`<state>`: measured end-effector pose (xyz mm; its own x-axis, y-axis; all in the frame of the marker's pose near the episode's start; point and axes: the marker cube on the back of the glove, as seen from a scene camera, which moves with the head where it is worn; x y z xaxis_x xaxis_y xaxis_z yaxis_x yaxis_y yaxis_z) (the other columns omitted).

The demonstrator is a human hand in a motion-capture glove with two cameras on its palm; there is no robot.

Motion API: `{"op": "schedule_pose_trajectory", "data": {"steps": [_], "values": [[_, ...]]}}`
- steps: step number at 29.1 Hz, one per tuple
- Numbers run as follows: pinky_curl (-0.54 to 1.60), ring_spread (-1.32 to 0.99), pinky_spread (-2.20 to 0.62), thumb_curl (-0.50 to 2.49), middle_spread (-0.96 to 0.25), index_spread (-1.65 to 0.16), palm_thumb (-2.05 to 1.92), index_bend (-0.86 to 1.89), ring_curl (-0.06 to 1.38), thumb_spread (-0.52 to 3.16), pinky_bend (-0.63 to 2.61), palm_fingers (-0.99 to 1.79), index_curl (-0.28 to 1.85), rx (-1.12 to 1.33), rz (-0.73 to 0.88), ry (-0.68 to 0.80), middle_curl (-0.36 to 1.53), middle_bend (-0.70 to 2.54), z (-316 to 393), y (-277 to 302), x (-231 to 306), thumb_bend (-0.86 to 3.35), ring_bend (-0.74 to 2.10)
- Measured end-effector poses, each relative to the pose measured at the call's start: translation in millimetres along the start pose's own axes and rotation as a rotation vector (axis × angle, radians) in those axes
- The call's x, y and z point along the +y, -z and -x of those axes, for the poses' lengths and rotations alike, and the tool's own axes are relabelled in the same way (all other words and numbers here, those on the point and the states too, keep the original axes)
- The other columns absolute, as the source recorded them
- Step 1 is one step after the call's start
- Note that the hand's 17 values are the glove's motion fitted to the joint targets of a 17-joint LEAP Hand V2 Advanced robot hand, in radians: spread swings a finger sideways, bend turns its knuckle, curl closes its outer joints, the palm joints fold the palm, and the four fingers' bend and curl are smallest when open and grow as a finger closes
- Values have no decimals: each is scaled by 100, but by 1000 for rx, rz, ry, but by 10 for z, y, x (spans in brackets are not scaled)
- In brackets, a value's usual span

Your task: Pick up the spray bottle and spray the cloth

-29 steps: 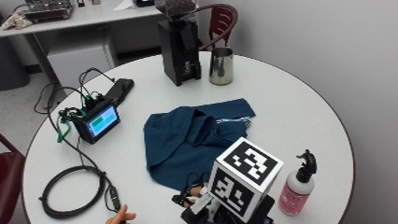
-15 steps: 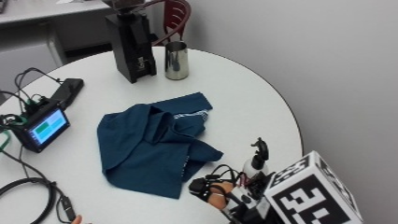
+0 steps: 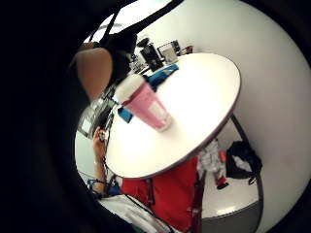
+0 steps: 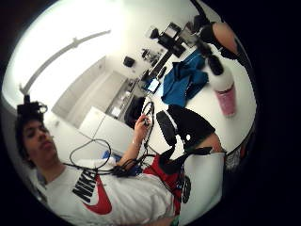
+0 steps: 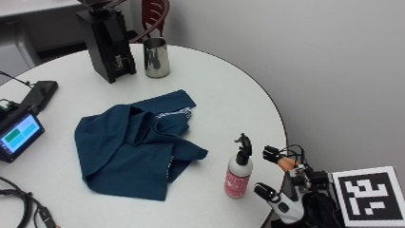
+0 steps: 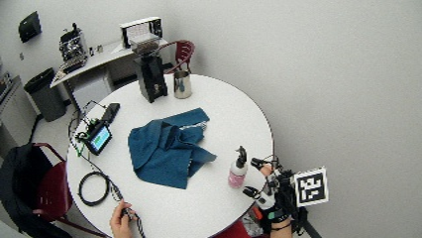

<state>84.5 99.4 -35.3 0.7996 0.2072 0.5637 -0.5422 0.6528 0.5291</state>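
Observation:
A pink spray bottle (image 5: pixel 239 172) with a black nozzle stands upright near the edge of the round white table (image 5: pixel 240 95). The dark blue cloth (image 5: pixel 136 142) lies crumpled in the middle of the table, a short way from the bottle. My gloved right hand (image 5: pixel 283 190) hovers at the table's edge just beside the bottle, fingers spread toward it and touching nothing. In the wide outside view the bottle (image 6: pixel 236 171) stands between the cloth (image 6: pixel 168 148) and my hand (image 6: pixel 267 191). Both palm views show the bottle (image 3: pixel 146 104) (image 4: pixel 223 87) close by, and one shows the cloth (image 4: pixel 183 80) beyond it.
A black grinder (image 5: pixel 107 40) and a steel cup (image 5: pixel 156 57) stand at the far side of the table. A small screen device (image 5: pixel 19 133) sits at the left edge, with a cable coil (image 6: pixel 95 188) nearer the front. The bare left hand (image 6: pixel 122 220) rests at the table's front edge.
The outside camera has shifted. My gloved hand has gone from the cloth side of the bottle to its other side, by the table edge. Bottle and cloth have stayed put.

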Motion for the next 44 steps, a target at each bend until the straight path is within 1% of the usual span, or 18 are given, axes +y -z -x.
{"op": "schedule_pose_trajectory", "data": {"steps": [5,9,14,17,23,26,28,30,35,40,44], "values": [[32,-2,20,30,-6,-33,71,9,35,111,20,80,26,-117,35,-110,38,27,-156,-290,-149,-1,33],[35,-3,20,31,-6,-33,74,3,36,108,27,74,23,-189,71,-130,38,24,-238,-515,-176,-1,38],[36,-4,20,32,-6,-32,78,5,37,104,33,72,20,-242,98,-127,39,25,-242,-719,-218,-1,39],[36,-5,20,33,-7,-31,82,6,38,102,33,73,19,-300,74,-138,39,26,-286,-760,-261,0,42],[35,-11,16,37,-10,-30,93,5,38,99,30,87,17,-345,13,-175,42,33,-420,-765,-230,3,50],[35,-13,15,39,-13,-30,97,7,39,98,28,91,18,-366,10,-184,43,38,-464,-751,-245,3,51],[35,-14,15,41,-13,-30,99,8,40,97,28,92,18,-366,46,-161,43,37,-479,-719,-336,3,51],[36,-14,15,43,-13,-29,102,8,41,94,29,94,18,-366,119,-129,44,37,-446,-649,-509,3,53],[37,-14,9,47,-12,-28,104,8,42,85,33,98,18,-348,346,-104,44,35,-245,-411,-1203,1,56],[38,-14,7,50,-12,-28,105,8,43,80,34,98,18,-200,450,-149,45,35,-84,-279,-1669,-1,56],[38,-14,7,52,-12,-28,106,9,43,77,34,98,19,-74,544,-214,46,34,-139,-364,-1717,-2,55]]}}
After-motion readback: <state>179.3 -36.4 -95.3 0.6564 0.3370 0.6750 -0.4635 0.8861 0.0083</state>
